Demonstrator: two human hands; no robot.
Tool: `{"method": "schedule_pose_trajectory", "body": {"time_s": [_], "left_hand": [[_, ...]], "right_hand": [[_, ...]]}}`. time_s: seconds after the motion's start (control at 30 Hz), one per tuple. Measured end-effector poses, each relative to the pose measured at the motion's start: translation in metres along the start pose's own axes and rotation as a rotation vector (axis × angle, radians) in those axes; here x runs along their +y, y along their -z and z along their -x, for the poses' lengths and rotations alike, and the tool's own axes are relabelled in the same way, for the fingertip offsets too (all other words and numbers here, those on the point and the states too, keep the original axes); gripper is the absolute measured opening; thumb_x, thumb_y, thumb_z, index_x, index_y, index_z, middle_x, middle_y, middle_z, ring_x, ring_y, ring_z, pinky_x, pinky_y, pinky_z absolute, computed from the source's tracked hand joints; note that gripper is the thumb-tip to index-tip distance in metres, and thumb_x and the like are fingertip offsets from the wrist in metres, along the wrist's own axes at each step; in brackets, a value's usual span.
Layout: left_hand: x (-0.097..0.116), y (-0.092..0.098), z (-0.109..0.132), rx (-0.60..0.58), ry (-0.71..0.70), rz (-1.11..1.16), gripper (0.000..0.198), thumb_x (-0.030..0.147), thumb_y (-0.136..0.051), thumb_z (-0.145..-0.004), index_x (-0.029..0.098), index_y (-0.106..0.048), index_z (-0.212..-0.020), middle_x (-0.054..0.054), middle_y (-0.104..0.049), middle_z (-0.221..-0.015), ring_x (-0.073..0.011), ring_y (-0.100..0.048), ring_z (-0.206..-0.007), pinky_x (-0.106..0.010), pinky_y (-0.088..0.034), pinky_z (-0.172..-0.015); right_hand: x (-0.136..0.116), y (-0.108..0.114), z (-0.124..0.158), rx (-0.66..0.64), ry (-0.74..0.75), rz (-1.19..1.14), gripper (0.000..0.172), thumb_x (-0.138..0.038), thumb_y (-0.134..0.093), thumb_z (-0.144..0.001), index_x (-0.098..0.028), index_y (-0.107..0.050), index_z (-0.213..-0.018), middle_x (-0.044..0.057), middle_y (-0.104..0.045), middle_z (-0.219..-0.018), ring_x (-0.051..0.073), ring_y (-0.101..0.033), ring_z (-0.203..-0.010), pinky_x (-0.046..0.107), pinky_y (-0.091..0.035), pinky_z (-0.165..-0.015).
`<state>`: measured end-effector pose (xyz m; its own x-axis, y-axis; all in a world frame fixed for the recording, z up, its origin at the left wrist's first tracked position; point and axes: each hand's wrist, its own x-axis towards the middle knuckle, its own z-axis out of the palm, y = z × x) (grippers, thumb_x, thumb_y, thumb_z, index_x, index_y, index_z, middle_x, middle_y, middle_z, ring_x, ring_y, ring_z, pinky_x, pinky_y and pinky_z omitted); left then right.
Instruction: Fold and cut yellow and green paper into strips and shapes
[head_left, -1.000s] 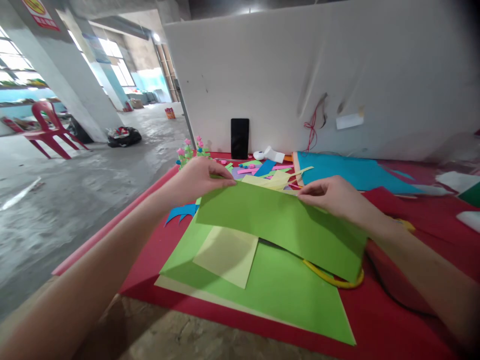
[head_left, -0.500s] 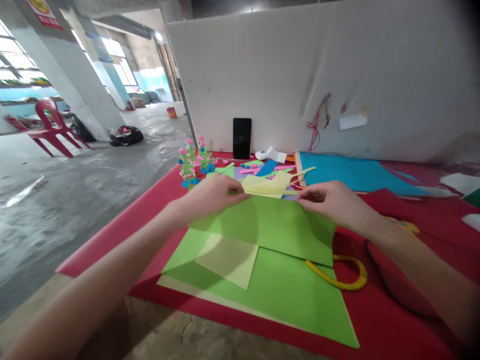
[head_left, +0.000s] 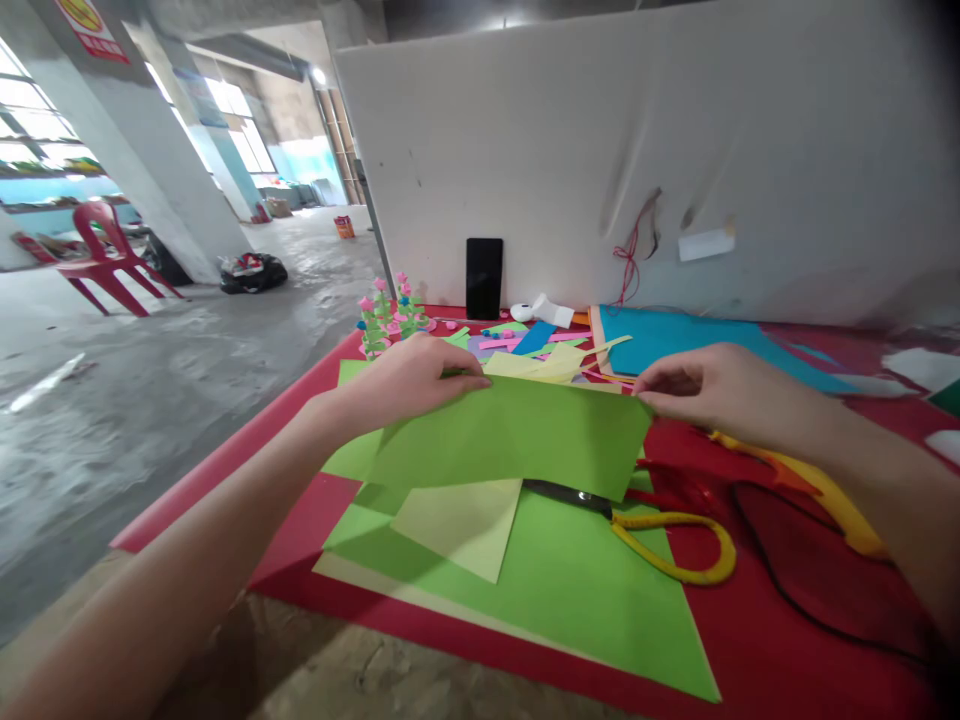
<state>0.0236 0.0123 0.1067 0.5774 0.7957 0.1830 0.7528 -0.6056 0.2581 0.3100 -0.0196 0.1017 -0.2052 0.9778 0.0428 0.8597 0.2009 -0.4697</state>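
Note:
Both hands hold a sheet of green paper (head_left: 510, 435) by its far edge, tilted up above the table. My left hand (head_left: 409, 385) pinches it left of the middle; my right hand (head_left: 697, 385) pinches its far right corner. Beneath lies a larger green sheet (head_left: 585, 600) with a cream sheet showing along its near edge. A small pale yellow paper (head_left: 461, 530) rests on it, partly covered by the held sheet. Scissors with yellow-wrapped handles (head_left: 712, 575) lie on the larger sheet, part of their blades hidden under the held paper.
Red covering (head_left: 300, 560) spreads over the table. Paper strips and scraps (head_left: 540, 365) lie behind the hands, beside small paper towers with pink stars (head_left: 379, 315). A black phone (head_left: 484, 280) leans on the white board. Blue sheet (head_left: 697, 345) sits back right; a yellow-orange tool (head_left: 810, 480) lies by my right forearm.
My right hand has slid rightward to the green sheet's corner, and the sheet has shifted left and tilted. More of the scissors now shows. My left hand has moved slightly left, still pinching.

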Motion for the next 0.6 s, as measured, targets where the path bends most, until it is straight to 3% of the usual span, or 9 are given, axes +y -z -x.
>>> {"method": "schedule_pose_trajectory", "body": {"time_s": [0.17, 0.23, 0.33, 0.4, 0.5, 0.6], "left_hand": [[-0.015, 0.007, 0.006, -0.1, 0.041, 0.068, 0.03, 0.043, -0.048, -0.077, 0.021, -0.069, -0.08, 0.002, -0.064, -0.066, -0.0104, -0.051, -0.052, -0.02, -0.035, -0.051], [-0.024, 0.006, 0.012, -0.163, 0.074, 0.119, 0.032, 0.045, -0.048, -0.077, 0.02, -0.068, -0.079, 0.001, -0.063, -0.065, -0.01, -0.048, -0.051, -0.02, -0.033, -0.048], [-0.03, -0.001, 0.02, -0.285, 0.091, 0.228, 0.035, 0.048, -0.046, -0.078, 0.02, -0.067, -0.077, 0.001, -0.06, -0.063, -0.0095, -0.044, -0.049, -0.02, -0.032, -0.046], [-0.026, -0.009, 0.023, -0.319, 0.076, 0.28, 0.035, 0.048, -0.045, -0.079, 0.019, -0.067, -0.08, 0.0, -0.061, -0.067, -0.01, -0.047, -0.053, -0.019, -0.033, -0.048], [-0.019, -0.018, 0.026, -0.297, 0.04, 0.311, 0.036, 0.047, -0.047, -0.078, 0.019, -0.067, -0.083, -0.001, -0.064, -0.072, -0.0108, -0.05, -0.058, -0.02, -0.035, -0.051], [-0.031, -0.018, 0.032, -0.203, 0.071, 0.341, 0.031, 0.045, -0.055, -0.074, 0.017, -0.068, -0.079, -0.001, -0.065, -0.073, -0.0117, -0.052, -0.061, -0.02, -0.036, -0.053]], "right_hand": [[0.013, 0.013, 0.003, -0.131, 0.016, 0.065, 0.018, -0.036, -0.054, -0.073, -0.023, -0.065, -0.071, 0.0, -0.068, -0.071, 0.019, -0.062, -0.068, 0.028, -0.046, -0.06], [0.012, 0.014, 0.003, -0.078, 0.028, 0.091, 0.02, -0.038, -0.052, -0.074, -0.023, -0.065, -0.071, 0.0, -0.068, -0.07, 0.019, -0.061, -0.066, 0.029, -0.045, -0.06], [-0.003, 0.001, 0.004, 0.078, 0.109, 0.03, 0.021, -0.038, -0.052, -0.076, -0.023, -0.065, -0.083, 0.002, -0.068, -0.086, 0.019, -0.062, -0.077, 0.029, -0.046, -0.067], [-0.019, -0.015, 0.006, 0.053, 0.233, -0.057, 0.027, -0.037, -0.051, -0.077, -0.022, -0.063, -0.096, 0.003, -0.065, -0.101, 0.018, -0.06, -0.087, 0.028, -0.045, -0.074], [-0.039, -0.037, 0.01, -0.093, 0.324, -0.061, 0.024, -0.034, -0.049, -0.078, -0.021, -0.064, -0.092, 0.003, -0.067, -0.093, 0.017, -0.059, -0.083, 0.028, -0.044, -0.071], [-0.041, -0.036, 0.015, -0.142, 0.312, -0.007, 0.021, -0.03, -0.048, -0.079, -0.02, -0.066, -0.08, 0.001, -0.068, -0.079, 0.016, -0.059, -0.072, 0.027, -0.042, -0.063]]}}
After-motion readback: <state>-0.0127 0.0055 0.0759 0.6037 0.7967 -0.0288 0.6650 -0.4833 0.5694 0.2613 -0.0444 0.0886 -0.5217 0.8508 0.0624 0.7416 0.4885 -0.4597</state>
